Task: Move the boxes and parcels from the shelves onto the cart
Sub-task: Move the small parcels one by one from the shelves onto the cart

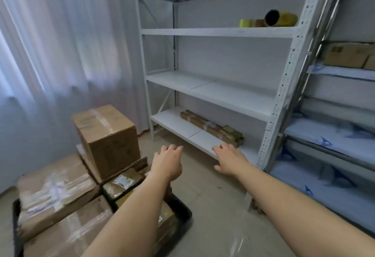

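Both forearms reach out, left hand [167, 162] and right hand [229, 160] empty with fingers loosely spread, toward the long parcel [212, 128] on the bottom shelf [180, 129], lying eleven-to-five, nearer the right hand, at its twelve.

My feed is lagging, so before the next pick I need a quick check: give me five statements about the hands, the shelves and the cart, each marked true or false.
1. Both the left hand and the right hand hold nothing. True.
2. The long flat parcel lies on the white rack's bottom shelf. True.
3. The tall box stands on that bottom shelf. False: it tops the stack on the cart.
4. The tape rolls lie on the floor. False: they sit on an upper shelf.
5. The right-hand rack is bare. False: it holds cardboard boxes.
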